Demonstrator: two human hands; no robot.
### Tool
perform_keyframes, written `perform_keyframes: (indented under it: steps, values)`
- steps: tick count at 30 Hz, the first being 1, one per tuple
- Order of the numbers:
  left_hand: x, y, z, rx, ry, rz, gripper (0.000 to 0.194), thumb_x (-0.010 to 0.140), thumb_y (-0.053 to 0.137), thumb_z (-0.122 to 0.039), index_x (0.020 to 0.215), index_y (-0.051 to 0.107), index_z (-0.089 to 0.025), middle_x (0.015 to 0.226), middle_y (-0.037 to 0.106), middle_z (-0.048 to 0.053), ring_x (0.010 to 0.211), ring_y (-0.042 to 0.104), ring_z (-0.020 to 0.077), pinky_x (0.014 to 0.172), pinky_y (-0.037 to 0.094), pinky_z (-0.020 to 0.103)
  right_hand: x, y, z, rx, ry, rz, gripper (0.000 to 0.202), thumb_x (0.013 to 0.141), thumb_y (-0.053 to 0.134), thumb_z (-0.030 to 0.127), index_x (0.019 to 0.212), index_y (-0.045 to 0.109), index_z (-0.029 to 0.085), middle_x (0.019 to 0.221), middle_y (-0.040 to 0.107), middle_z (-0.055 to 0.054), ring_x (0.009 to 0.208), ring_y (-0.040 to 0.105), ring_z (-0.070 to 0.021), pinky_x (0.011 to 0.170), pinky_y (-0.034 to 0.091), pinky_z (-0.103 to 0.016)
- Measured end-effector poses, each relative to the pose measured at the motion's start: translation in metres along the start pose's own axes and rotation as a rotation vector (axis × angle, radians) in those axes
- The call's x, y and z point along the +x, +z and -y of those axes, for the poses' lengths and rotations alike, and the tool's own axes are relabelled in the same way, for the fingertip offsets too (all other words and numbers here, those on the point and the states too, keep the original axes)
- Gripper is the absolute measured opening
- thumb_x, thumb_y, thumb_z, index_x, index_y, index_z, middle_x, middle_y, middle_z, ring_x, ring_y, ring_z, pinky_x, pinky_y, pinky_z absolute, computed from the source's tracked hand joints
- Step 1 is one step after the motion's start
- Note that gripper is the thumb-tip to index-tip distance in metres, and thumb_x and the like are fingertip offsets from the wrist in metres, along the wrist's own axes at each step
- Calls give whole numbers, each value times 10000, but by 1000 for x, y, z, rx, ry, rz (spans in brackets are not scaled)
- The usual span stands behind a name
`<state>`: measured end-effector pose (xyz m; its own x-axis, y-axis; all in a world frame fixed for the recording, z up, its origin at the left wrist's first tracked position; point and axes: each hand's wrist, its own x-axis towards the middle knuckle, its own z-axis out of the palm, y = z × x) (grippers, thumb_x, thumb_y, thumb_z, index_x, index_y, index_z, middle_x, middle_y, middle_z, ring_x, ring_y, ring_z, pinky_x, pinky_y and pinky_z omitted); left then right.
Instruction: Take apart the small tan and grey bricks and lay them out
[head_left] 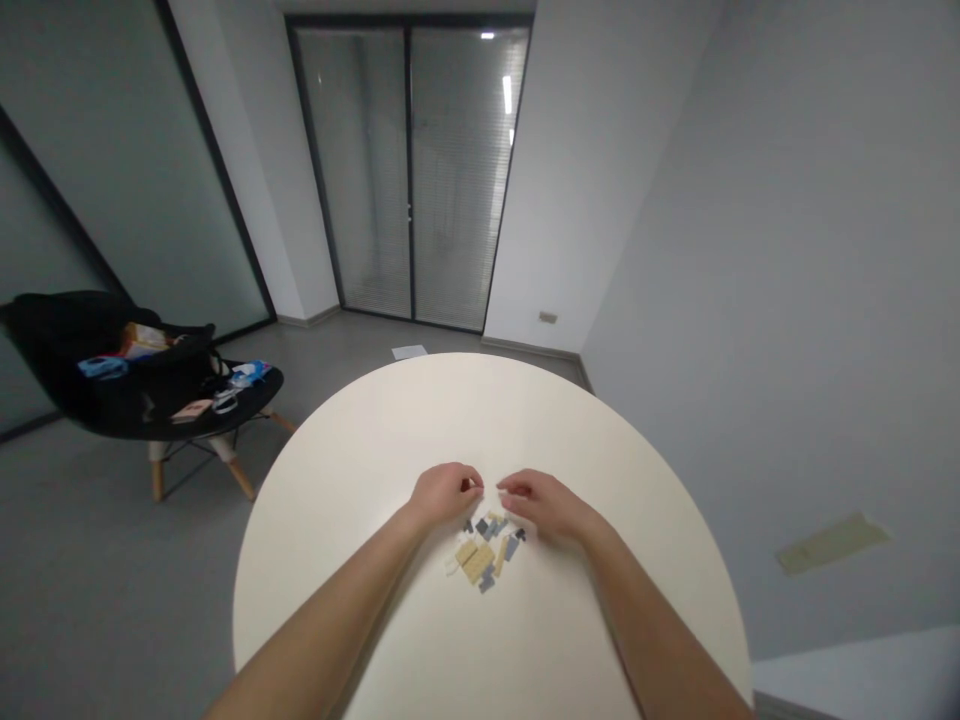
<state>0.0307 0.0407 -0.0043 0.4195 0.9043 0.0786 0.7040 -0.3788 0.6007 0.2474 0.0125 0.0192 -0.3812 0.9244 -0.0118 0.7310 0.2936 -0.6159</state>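
My left hand [448, 492] is raised a little over the middle of the table, its thumb and fingertips curled together in a pinch. Facing it across a narrow gap, my right hand [544, 502] also has its thumb and fingers drawn close. Whatever either fingertip grip holds is too small to make out. Just below both hands lies a loose pile of small toy building bricks. It includes tan plates [475, 562], a narrow tan strip [500, 557], grey pieces [511, 547] and a dark grey piece [481, 525].
The round white table [360, 440] carries the pile. A black chair [112, 425] with wooden legs, loaded with a bag and packets, stands at the left. White walls [787, 300] and a glass door [450, 180] lie beyond; a white sheet [409, 352] is on the floor.
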Motion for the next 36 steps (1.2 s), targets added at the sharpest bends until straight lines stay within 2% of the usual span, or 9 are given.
perform_keyframes:
  steps: [2,4,9,12,16,21,28,33,36]
  values:
    - [-1,-2,1,30,55,22,268,852,488,-383,929,717,-268,898,710,18,837,623,192,714,424,270,17,12,0,60,-41,-46,264,832,556,362,940,728,192,907,679,-46,831,603,-168,753,455,-280]
    - [-2,-5,3,50,117,60,288,873,461,-377,957,711,-263,900,700,20,835,615,178,720,422,256,23,22,-2,38,-78,-92,234,818,589,370,876,740,201,849,663,-32,822,585,-165,757,443,-280]
    - [-3,-9,5,81,179,124,241,845,511,-356,915,714,-248,835,666,27,787,595,172,688,412,252,17,27,-11,-8,-174,-88,210,829,612,294,1000,733,279,910,625,-30,905,546,-175,848,411,-316]
    - [-6,-8,0,107,141,128,198,815,555,-360,879,709,-252,851,654,29,785,597,177,671,403,260,16,24,-14,-51,-188,-71,221,826,629,283,1022,727,305,927,596,-34,909,526,-178,843,408,-320]
    - [-9,-2,-5,169,83,121,190,768,622,-424,747,693,-249,848,633,34,777,599,194,646,392,275,19,25,-15,-71,-202,-72,172,803,668,285,959,739,301,919,585,-27,901,520,-174,830,403,-311]
    - [-9,7,-7,154,23,76,143,788,598,-353,824,697,-257,845,637,38,810,599,201,674,395,282,20,28,-13,-85,-167,-87,115,799,670,278,895,733,267,932,603,-29,921,527,-181,843,391,-318]
    - [-7,11,-9,105,6,46,89,772,592,-278,799,664,-235,828,649,29,789,581,189,672,382,276,19,29,-10,-40,-170,-110,83,775,674,212,853,694,233,890,639,-15,894,548,-173,849,374,-319]
    - [-5,13,-6,12,8,66,80,763,561,-214,756,641,-206,737,636,6,677,544,148,610,345,246,20,33,-12,-14,-171,-152,44,768,694,247,785,667,217,821,644,-8,840,556,-168,809,388,-310]
    - [-4,17,-3,-163,7,13,61,761,559,-197,744,617,-187,708,607,-4,658,525,133,605,352,236,20,34,-10,25,-154,-185,76,781,682,273,750,662,207,785,644,-16,800,561,-166,777,408,-305]
